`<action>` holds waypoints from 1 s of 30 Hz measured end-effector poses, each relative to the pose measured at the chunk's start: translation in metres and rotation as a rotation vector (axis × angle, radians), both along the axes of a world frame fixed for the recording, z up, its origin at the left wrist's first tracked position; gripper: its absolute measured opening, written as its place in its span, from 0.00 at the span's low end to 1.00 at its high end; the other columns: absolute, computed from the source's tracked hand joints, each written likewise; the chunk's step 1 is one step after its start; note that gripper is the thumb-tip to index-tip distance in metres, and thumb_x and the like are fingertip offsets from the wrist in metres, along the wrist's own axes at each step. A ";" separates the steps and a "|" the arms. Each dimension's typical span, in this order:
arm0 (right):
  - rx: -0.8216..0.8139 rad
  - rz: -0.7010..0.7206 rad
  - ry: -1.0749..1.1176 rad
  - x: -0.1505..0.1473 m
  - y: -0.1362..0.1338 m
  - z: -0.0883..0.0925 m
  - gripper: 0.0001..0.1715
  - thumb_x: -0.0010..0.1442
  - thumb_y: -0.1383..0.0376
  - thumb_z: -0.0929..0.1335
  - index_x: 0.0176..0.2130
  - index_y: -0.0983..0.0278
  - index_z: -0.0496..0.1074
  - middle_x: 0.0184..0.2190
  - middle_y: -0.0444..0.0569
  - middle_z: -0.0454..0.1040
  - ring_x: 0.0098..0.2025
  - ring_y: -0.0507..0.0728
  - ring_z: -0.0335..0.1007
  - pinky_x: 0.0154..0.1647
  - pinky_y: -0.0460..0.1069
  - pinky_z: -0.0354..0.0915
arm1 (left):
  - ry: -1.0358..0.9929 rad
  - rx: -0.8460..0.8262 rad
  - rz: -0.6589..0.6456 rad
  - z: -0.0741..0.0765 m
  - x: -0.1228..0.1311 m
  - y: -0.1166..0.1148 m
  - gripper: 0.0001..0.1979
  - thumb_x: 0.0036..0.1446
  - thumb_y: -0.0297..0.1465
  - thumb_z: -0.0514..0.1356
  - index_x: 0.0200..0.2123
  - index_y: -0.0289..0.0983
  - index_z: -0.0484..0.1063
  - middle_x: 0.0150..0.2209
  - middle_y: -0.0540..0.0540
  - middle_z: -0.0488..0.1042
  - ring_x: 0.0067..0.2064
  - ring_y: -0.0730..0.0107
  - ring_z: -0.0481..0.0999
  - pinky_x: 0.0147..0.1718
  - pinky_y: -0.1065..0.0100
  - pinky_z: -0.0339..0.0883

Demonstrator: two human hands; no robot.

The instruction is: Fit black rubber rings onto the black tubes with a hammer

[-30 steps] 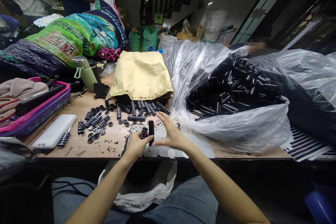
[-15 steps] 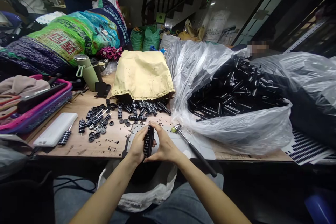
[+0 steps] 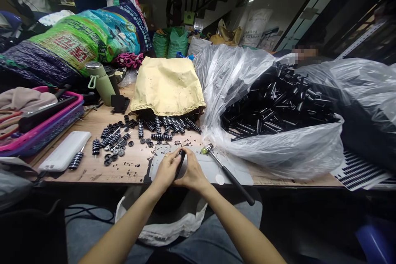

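Above the table's front edge, both hands hold a narrow black piece (image 3: pixel 181 162), now seen nearly edge-on, so the pale marks along its face are hidden. My left hand (image 3: pixel 167 169) is closed round its left side. My right hand (image 3: pixel 194 172) grips it from the other side, fingertips at the top end and thumb at the lower end. Beneath them lies a grey mat (image 3: pixel 241 172). A hammer (image 3: pixel 229 175) with a black handle rests on it to the right, its handle jutting past the table edge. An open white sack (image 3: pixel 163 233) sits below, at the lap.
A yellow bag (image 3: pixel 168 84) stands behind ribbed black rollers (image 3: pixel 161 137). Loose black discs (image 3: pixel 114 157) lie left, near a white power bank (image 3: pixel 65 151) and pink basket (image 3: pixel 72 103). On the right, a clear plastic bag (image 3: pixel 278 152) holds black tubes (image 3: pixel 272 107). Two people stand far left.
The black piece has turned in my hands, from its marked face showing to nearly edge-on. Both hands have shifted slightly to the right and the left fingers now cover more of it.
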State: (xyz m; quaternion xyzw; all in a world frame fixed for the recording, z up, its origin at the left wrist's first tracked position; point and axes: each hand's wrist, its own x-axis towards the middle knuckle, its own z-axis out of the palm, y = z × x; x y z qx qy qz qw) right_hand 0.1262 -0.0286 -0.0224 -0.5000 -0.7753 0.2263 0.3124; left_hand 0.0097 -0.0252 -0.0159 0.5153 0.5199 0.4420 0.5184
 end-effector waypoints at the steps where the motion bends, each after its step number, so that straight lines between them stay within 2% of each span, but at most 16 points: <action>1: 0.025 -0.037 -0.039 -0.002 -0.001 -0.005 0.49 0.40 0.66 0.69 0.56 0.65 0.43 0.54 0.57 0.56 0.56 0.61 0.51 0.58 0.53 0.53 | 0.178 0.143 0.008 -0.006 0.001 -0.002 0.21 0.50 0.31 0.56 0.49 0.36 0.66 0.37 0.43 0.68 0.38 0.66 0.70 0.38 0.62 0.66; 3: 0.051 -0.081 -0.111 0.000 -0.003 -0.013 0.44 0.45 0.68 0.65 0.57 0.64 0.43 0.54 0.56 0.56 0.57 0.60 0.51 0.57 0.53 0.53 | 0.492 0.360 -0.002 -0.018 0.003 -0.005 0.23 0.50 0.26 0.55 0.52 0.35 0.63 0.40 0.41 0.66 0.42 0.64 0.68 0.42 0.60 0.64; 6: 0.053 -0.144 -0.181 0.024 -0.010 -0.019 0.43 0.46 0.64 0.67 0.57 0.65 0.44 0.55 0.59 0.55 0.57 0.63 0.50 0.56 0.57 0.54 | 0.788 0.553 -0.105 -0.033 -0.002 -0.002 0.19 0.53 0.22 0.50 0.50 0.32 0.64 0.38 0.40 0.68 0.41 0.64 0.68 0.40 0.62 0.64; 8: 0.061 -0.350 -0.334 0.056 -0.016 -0.018 0.35 0.49 0.60 0.67 0.54 0.67 0.53 0.52 0.61 0.58 0.55 0.67 0.52 0.51 0.60 0.56 | 0.928 0.676 -0.171 -0.037 -0.010 0.003 0.18 0.55 0.22 0.49 0.49 0.33 0.65 0.38 0.40 0.70 0.40 0.64 0.68 0.38 0.63 0.64; 9: 0.053 -0.500 -0.456 0.073 -0.019 -0.015 0.26 0.52 0.59 0.65 0.49 0.67 0.59 0.48 0.61 0.62 0.52 0.67 0.56 0.47 0.60 0.57 | 0.988 0.730 -0.189 -0.037 -0.014 0.005 0.18 0.55 0.22 0.49 0.48 0.34 0.65 0.39 0.40 0.71 0.40 0.64 0.68 0.38 0.63 0.63; 10: 0.026 -0.591 -0.569 0.089 -0.022 -0.011 0.17 0.55 0.59 0.63 0.42 0.67 0.63 0.43 0.61 0.65 0.48 0.66 0.59 0.43 0.59 0.58 | 1.039 0.775 -0.197 -0.036 -0.018 0.007 0.18 0.55 0.21 0.49 0.48 0.35 0.65 0.39 0.40 0.71 0.40 0.64 0.69 0.38 0.62 0.62; 11: -0.011 -0.636 -0.649 0.102 -0.025 -0.006 0.13 0.58 0.59 0.61 0.37 0.67 0.65 0.38 0.59 0.67 0.44 0.65 0.62 0.40 0.56 0.59 | 1.081 0.806 -0.203 -0.034 -0.022 0.008 0.18 0.55 0.21 0.49 0.48 0.36 0.65 0.40 0.41 0.71 0.40 0.63 0.69 0.38 0.60 0.61; 12: -0.061 -0.642 -0.681 0.111 -0.027 0.000 0.13 0.59 0.59 0.59 0.34 0.66 0.65 0.33 0.57 0.68 0.39 0.63 0.64 0.36 0.53 0.59 | 1.114 0.827 -0.209 -0.033 -0.025 0.008 0.18 0.55 0.21 0.49 0.48 0.37 0.65 0.40 0.41 0.72 0.41 0.63 0.69 0.38 0.59 0.60; 14: -0.153 -0.575 -0.593 0.114 -0.033 0.014 0.15 0.62 0.58 0.55 0.32 0.64 0.63 0.27 0.51 0.68 0.31 0.58 0.65 0.30 0.49 0.57 | 1.162 0.843 -0.218 -0.030 -0.027 0.007 0.19 0.55 0.20 0.49 0.49 0.38 0.64 0.42 0.42 0.72 0.43 0.62 0.68 0.40 0.57 0.58; 18: -0.173 -0.441 -0.291 0.080 -0.042 0.032 0.20 0.64 0.57 0.48 0.33 0.62 0.59 0.22 0.45 0.67 0.24 0.54 0.65 0.26 0.45 0.54 | 1.233 0.834 -0.234 -0.028 -0.028 0.004 0.21 0.55 0.19 0.47 0.50 0.37 0.62 0.45 0.42 0.71 0.48 0.58 0.66 0.44 0.53 0.55; 23: -0.324 -0.354 -0.517 0.055 -0.042 0.037 0.20 0.64 0.57 0.49 0.29 0.62 0.59 0.19 0.46 0.67 0.23 0.56 0.65 0.23 0.46 0.50 | 1.279 0.788 -0.247 -0.030 -0.021 0.001 0.21 0.56 0.19 0.44 0.52 0.37 0.62 0.47 0.42 0.70 0.50 0.59 0.66 0.46 0.53 0.55; 25: -0.284 -0.365 -0.483 0.052 -0.042 0.048 0.21 0.64 0.56 0.48 0.29 0.61 0.59 0.19 0.46 0.67 0.22 0.56 0.65 0.23 0.46 0.50 | 1.283 0.763 -0.231 -0.032 -0.012 -0.003 0.20 0.58 0.24 0.44 0.53 0.34 0.60 0.50 0.39 0.67 0.52 0.58 0.64 0.49 0.54 0.54; 27: -0.185 -0.364 -0.366 0.044 -0.045 0.060 0.23 0.64 0.55 0.46 0.30 0.61 0.59 0.20 0.46 0.67 0.23 0.55 0.65 0.23 0.46 0.52 | 1.274 0.743 -0.214 -0.036 -0.001 -0.008 0.22 0.58 0.32 0.46 0.54 0.29 0.58 0.54 0.35 0.62 0.57 0.56 0.58 0.53 0.54 0.50; 29: -0.119 -0.301 -0.288 0.031 -0.048 0.065 0.25 0.64 0.56 0.45 0.32 0.62 0.60 0.22 0.47 0.68 0.23 0.54 0.65 0.24 0.46 0.54 | 1.264 0.725 -0.216 -0.042 0.008 -0.012 0.27 0.57 0.37 0.46 0.55 0.25 0.55 0.56 0.32 0.58 0.60 0.54 0.52 0.55 0.54 0.46; 30: -0.114 -0.245 -0.302 0.022 -0.049 0.064 0.26 0.64 0.56 0.45 0.33 0.63 0.61 0.22 0.49 0.69 0.24 0.54 0.66 0.24 0.46 0.55 | 1.264 0.717 -0.222 -0.045 0.011 -0.013 0.28 0.56 0.37 0.46 0.56 0.24 0.54 0.57 0.31 0.57 0.60 0.54 0.50 0.56 0.54 0.45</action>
